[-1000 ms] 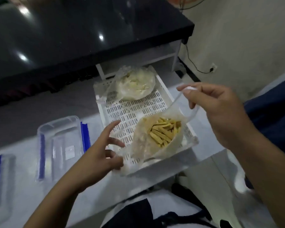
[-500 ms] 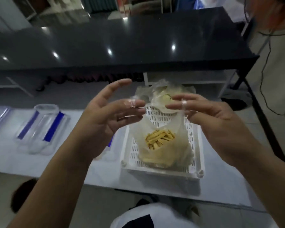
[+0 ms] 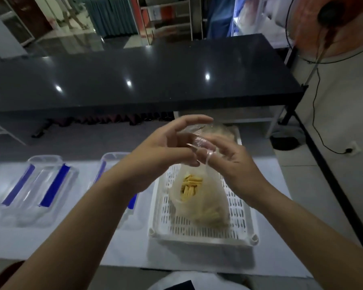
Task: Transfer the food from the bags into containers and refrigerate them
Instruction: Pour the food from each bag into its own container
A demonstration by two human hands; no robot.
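A clear plastic bag of yellow food sticks (image 3: pixel 194 195) stands in a white slotted basket (image 3: pixel 205 233) on the white table. My left hand (image 3: pixel 164 153) and my right hand (image 3: pixel 231 164) meet above it, both pinching the bag's twisted top. A second clear bag (image 3: pixel 224 130) lies at the basket's far end, mostly hidden behind my hands. A clear container with blue clips (image 3: pixel 38 189) lies to the left. Another clear container (image 3: pixel 111 164) sits beside the basket, partly covered by my left forearm.
A long black counter (image 3: pixel 134 80) runs across behind the white table (image 3: pixel 71 243). A standing fan (image 3: pixel 327 28) and a black cable are at the right by the wall. The table's right edge is close to the basket.
My hands have come together over the bag and now grip its top close to each other. The view has tilted up, showing more of the room.
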